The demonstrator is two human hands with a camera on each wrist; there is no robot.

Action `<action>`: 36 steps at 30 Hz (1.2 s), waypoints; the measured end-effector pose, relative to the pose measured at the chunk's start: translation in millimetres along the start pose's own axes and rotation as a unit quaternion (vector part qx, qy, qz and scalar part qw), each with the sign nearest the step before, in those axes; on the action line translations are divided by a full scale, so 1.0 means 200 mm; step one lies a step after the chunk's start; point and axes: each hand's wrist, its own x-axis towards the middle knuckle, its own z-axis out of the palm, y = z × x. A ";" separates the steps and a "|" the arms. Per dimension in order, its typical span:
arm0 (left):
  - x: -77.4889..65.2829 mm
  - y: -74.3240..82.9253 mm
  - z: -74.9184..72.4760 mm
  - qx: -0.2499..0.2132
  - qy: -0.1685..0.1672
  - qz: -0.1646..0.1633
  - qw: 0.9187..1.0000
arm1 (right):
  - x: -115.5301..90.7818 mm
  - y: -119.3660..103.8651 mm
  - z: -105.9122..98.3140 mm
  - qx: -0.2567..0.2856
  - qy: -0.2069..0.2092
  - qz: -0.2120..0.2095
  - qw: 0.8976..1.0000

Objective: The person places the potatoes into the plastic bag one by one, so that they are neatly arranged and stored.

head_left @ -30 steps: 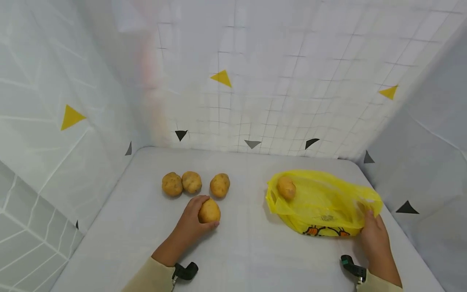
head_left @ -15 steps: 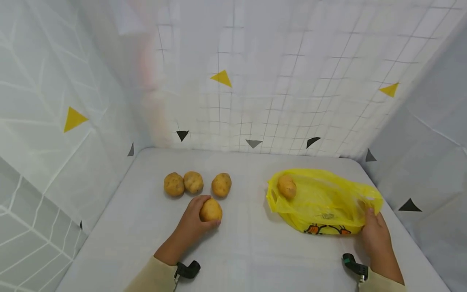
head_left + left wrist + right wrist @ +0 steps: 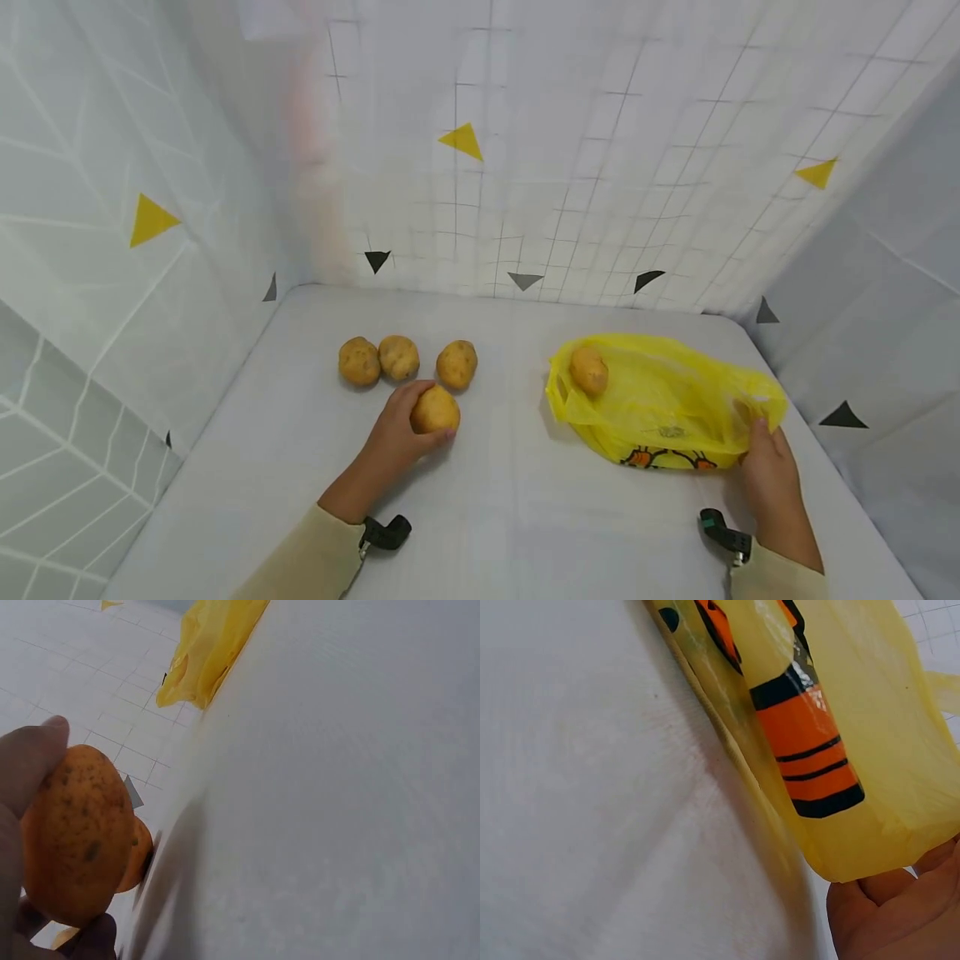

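Observation:
My left hand (image 3: 393,429) grips a potato (image 3: 437,408), thumb on the near side and fingers round the far side. In the left wrist view this potato (image 3: 79,832) shows dark specks and a shadow lies on the table beside it. Just behind it are three more potatoes (image 3: 457,364), two of them side by side at the left. My right hand (image 3: 772,479) pinches the right end of a yellow plastic bag (image 3: 675,396) with an orange and black print. One potato (image 3: 589,371) lies inside the bag's open left end.
The white-covered table (image 3: 517,508) has rounded back corners. Behind it and at both sides stand white sheet walls (image 3: 555,167) with yellow, grey and black triangles. A black wrist-worn device (image 3: 387,532) sits at the left cuff, another (image 3: 723,533) at the right.
The head view has tipped slightly, so everything sits a bit higher in it. Both hands keep their holds on the potato and the bag.

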 end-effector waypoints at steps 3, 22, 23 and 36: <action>0.01 0.02 -0.01 -0.007 0.002 0.006 1.000 | 0.01 -0.01 0.00 -0.003 0.002 -0.008 1.000; 0.16 0.47 0.15 -0.068 -0.104 0.087 0.988 | 0.00 -0.01 0.01 -0.010 0.007 -0.037 0.999; 0.18 0.50 0.17 -0.071 -0.114 0.096 0.986 | 0.00 0.00 0.01 -0.008 0.007 -0.038 0.999; 0.38 0.73 0.53 -0.029 -0.154 0.142 0.977 | 0.00 -0.03 0.02 0.004 0.012 -0.035 0.999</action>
